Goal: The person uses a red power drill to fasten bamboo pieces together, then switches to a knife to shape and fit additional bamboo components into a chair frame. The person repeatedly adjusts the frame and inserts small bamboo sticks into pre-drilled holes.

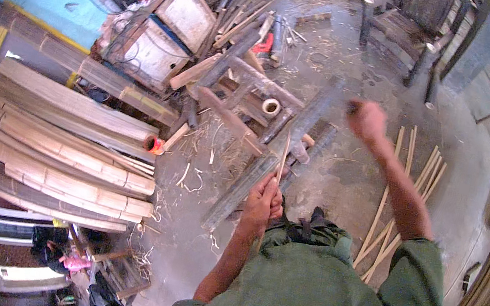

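Note:
My left hand is closed around a thin split bamboo strip, which stands up from the fist and rests near the dark wooden beam of a low work stand. Raised to the right of the beam's far end, my right hand is a fist smeared by motion. Something dark shows at its far left side; blur hides what it is. The right hand is apart from the strip. Below the strip's upper part, a short round piece of wood juts from the stand.
Several pale strips lie on the floor at right. Large split bamboo pieces are stacked at left. A roll of tape sits on the wooden frame. Bamboo poles lie beyond, near a wooden chair. Shavings litter the floor.

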The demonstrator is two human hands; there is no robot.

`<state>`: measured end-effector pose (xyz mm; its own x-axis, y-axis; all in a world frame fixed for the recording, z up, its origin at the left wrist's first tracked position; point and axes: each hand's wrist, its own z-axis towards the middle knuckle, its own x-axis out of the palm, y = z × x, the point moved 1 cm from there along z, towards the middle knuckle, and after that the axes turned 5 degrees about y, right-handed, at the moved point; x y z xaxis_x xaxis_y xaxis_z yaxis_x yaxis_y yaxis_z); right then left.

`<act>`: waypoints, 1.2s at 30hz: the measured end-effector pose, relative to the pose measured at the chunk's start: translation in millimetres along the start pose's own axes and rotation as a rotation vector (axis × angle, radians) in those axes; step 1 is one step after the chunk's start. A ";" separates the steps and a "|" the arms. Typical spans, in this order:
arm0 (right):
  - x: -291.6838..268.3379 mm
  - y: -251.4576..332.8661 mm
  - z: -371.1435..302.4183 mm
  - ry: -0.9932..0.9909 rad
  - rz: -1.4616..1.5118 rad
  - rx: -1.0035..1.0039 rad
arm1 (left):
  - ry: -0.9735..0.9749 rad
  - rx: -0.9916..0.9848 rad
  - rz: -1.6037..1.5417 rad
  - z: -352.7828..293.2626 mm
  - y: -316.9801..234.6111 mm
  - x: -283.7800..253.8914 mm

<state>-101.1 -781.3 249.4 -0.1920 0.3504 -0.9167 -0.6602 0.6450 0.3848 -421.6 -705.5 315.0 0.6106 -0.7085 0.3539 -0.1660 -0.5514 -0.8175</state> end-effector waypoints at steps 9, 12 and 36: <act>30.9 25.2 -6.0 0.186 -0.156 0.092 | 0.007 0.035 0.098 -19.5 -15.3 23.7; -12.8 -79.8 48.7 0.045 0.092 0.210 | 0.031 0.089 0.062 -20.9 -15.0 12.1; 8.3 -61.1 -5.5 -0.219 0.447 0.229 | -0.577 0.326 -0.151 -8.2 -9.5 -238.6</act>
<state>-66.4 -821.6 217.7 -0.2459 0.7413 -0.6245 -0.3693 0.5240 0.7675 -572.1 -534.9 242.1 0.9393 -0.2355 0.2496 0.1400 -0.4011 -0.9053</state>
